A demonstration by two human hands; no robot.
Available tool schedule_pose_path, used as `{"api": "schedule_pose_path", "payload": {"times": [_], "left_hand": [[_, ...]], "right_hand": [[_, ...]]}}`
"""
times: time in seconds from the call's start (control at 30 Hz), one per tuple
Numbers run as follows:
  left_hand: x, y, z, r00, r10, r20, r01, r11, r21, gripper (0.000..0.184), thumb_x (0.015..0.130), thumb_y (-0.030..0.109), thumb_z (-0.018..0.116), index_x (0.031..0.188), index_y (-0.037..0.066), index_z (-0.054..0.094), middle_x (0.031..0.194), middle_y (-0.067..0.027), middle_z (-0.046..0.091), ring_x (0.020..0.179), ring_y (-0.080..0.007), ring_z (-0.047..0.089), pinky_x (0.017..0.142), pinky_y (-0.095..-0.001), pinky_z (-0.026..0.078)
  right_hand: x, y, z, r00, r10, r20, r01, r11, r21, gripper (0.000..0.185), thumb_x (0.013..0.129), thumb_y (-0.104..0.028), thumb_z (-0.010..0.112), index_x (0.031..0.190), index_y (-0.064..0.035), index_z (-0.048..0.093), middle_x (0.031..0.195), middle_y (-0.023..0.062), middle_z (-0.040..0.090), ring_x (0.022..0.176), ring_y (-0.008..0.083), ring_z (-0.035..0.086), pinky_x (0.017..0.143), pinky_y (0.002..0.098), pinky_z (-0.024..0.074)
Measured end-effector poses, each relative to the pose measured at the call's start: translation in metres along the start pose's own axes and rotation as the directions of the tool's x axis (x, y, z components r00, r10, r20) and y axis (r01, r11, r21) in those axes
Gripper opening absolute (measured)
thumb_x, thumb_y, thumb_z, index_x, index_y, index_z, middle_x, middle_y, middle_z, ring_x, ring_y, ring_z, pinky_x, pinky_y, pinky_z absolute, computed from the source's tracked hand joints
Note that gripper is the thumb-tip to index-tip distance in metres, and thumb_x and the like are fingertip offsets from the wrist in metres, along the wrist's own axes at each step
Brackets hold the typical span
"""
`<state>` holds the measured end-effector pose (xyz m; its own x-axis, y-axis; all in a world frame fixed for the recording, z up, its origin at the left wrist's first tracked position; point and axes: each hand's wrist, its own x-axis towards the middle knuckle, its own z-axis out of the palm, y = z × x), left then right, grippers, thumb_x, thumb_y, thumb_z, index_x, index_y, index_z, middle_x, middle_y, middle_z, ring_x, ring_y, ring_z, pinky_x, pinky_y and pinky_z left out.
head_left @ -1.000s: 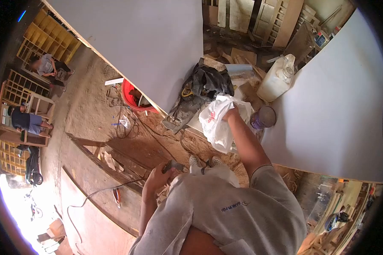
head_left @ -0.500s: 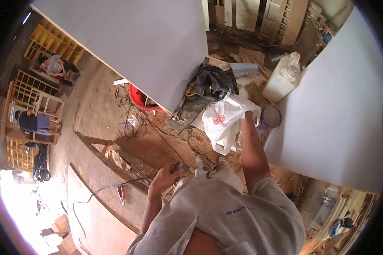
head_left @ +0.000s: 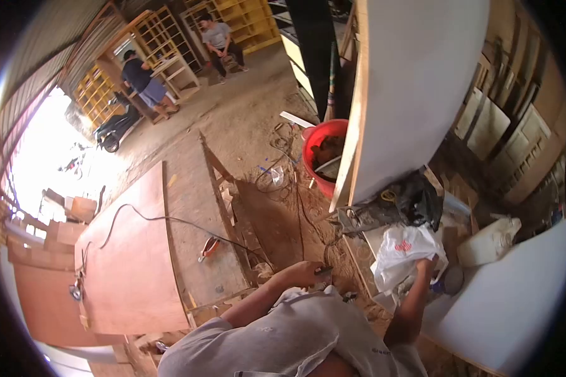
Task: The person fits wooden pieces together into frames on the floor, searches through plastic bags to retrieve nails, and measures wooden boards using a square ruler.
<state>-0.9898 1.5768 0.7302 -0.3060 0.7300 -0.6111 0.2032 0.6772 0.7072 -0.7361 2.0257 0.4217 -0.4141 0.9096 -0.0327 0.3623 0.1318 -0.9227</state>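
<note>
My right hand [head_left: 426, 266] is closed on the edge of a white plastic bag [head_left: 404, 251] with red print. The bag rests beside a black plastic bag [head_left: 419, 200], with a dark round can [head_left: 449, 280] just right of my hand. In front of my body, my left hand [head_left: 308, 274] is closed around a small dark object [head_left: 324, 271], too small to identify. Left of that hand, orange-handled pliers [head_left: 209, 249] lie on a wooden workbench [head_left: 198, 207], and a dark cable runs across it.
A red bucket [head_left: 309, 157] stands beside a tall pale panel [head_left: 415, 94]. A whitish jerrycan [head_left: 487, 244] lies at the right, near another pale panel [head_left: 516, 301]. Reddish plywood [head_left: 135, 251] is at left. Two people [head_left: 217, 41] [head_left: 138, 75] are in the background.
The view has swung left, bringing more of the workbench and background into sight. My left hand still holds the dark object, and my right hand remains on the white bag.
</note>
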Motion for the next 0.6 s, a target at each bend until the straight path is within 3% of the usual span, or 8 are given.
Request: {"api": "schedule_pose_path", "payload": {"times": [0.03,0.07,0.17,0.2,0.3,0.43,0.5,0.6], "left_hand": [[-0.004,0.004,-0.003,1.0,-0.017,0.004,0.017,1.0,0.016,0.056,0.096,0.047,0.072,0.128,0.002,0.066,0.086,-0.0149,0.074,0.065,-0.0228,0.072,0.056,-0.0379,0.058],[-0.006,0.002,-0.005,1.0,-0.005,0.004,0.005,1.0,0.003,0.055,0.097,0.047,0.071,0.128,0.003,0.067,0.084,-0.0141,0.073,0.064,-0.0226,0.072,0.055,-0.0378,0.058],[-0.013,-0.003,-0.01,1.0,-0.003,0.009,0.004,0.996,-0.085,0.056,0.097,0.048,0.072,0.13,0.003,0.066,0.082,-0.014,0.072,0.062,-0.0225,0.071,0.055,-0.0381,0.057],[-0.013,-0.006,-0.01,1.0,-0.007,-0.004,0.007,0.997,-0.076,0.056,0.097,0.047,0.072,0.131,0.003,0.065,0.081,-0.0141,0.072,0.062,-0.0224,0.071,0.054,-0.0382,0.057],[-0.011,-0.021,-0.01,0.999,-0.014,-0.03,0.012,0.998,-0.066,0.057,0.098,0.047,0.071,0.132,0.002,0.064,0.08,-0.0145,0.072,0.061,-0.0223,0.07,0.054,-0.0384,0.057],[-0.007,-0.038,-0.012,0.999,0.013,-0.036,-0.017,0.995,-0.097,0.057,0.099,0.047,0.071,0.13,0.0,0.063,0.079,-0.0144,0.071,0.06,-0.0226,0.07,0.054,-0.0386,0.057],[-0.008,-0.038,-0.016,0.999,0.019,-0.039,-0.022,0.996,-0.09,0.056,0.099,0.047,0.071,0.129,0.0,0.063,0.077,-0.014,0.07,0.059,-0.0228,0.07,0.054,-0.0386,0.057],[-0.02,-0.02,-0.025,0.999,0.005,-0.047,-0.008,0.998,-0.056,0.055,0.099,0.047,0.07,0.128,0.0,0.063,0.076,-0.0133,0.069,0.058,-0.0229,0.069,0.054,-0.0386,0.057]], "right_hand": [[-0.011,-0.036,-0.007,0.994,-0.109,0.009,0.106,0.945,-0.308,0.051,0.089,-0.029,0.079,0.132,-0.0033,0.069,0.134,0.0156,0.072,0.126,0.0334,0.065,0.108,0.0426,0.0499],[-0.009,-0.042,-0.005,0.997,-0.074,-0.014,0.07,0.976,-0.208,0.051,0.088,-0.031,0.08,0.13,-0.003,0.069,0.135,0.0169,0.071,0.125,0.0332,0.066,0.108,0.0428,0.05],[-0.012,-0.076,-0.01,0.976,-0.203,0.083,0.208,0.736,-0.644,0.051,0.093,-0.036,0.073,0.136,-0.0072,0.068,0.138,0.0144,0.07,0.129,0.0346,0.064,0.111,0.0429,0.0489],[-0.017,-0.09,-0.01,0.993,-0.058,0.101,0.101,0.864,-0.493,0.059,0.09,-0.033,0.078,0.14,-0.0062,0.064,0.145,0.0164,0.065,0.133,0.0367,0.059,0.117,0.0436,0.0437],[-0.024,-0.115,-0.006,0.973,-0.107,0.204,0.211,0.768,-0.605,0.063,0.089,-0.036,0.077,0.144,-0.0093,0.062,0.152,0.0154,0.059,0.143,0.0371,0.051,0.125,0.0445,0.0343],[-0.041,-0.125,0.005,0.986,-0.119,0.12,0.162,0.864,-0.476,0.064,0.087,-0.036,0.077,0.144,-0.0101,0.063,0.155,0.0146,0.056,0.148,0.0355,0.045,0.128,0.0439,0.0287],[-0.047,-0.13,0.004,0.975,-0.203,0.096,0.224,0.841,-0.492,0.062,0.087,-0.031,0.078,0.143,-0.0085,0.064,0.153,0.0156,0.058,0.145,0.0363,0.049,0.125,0.0439,0.0338],[-0.062,-0.14,0.001,0.992,-0.066,-0.109,0.023,0.934,-0.356,0.06,0.082,-0.012,0.081,0.138,0.0004,0.064,0.137,0.0216,0.068,0.128,0.0378,0.063,0.11,0.0459,0.0482]]}}
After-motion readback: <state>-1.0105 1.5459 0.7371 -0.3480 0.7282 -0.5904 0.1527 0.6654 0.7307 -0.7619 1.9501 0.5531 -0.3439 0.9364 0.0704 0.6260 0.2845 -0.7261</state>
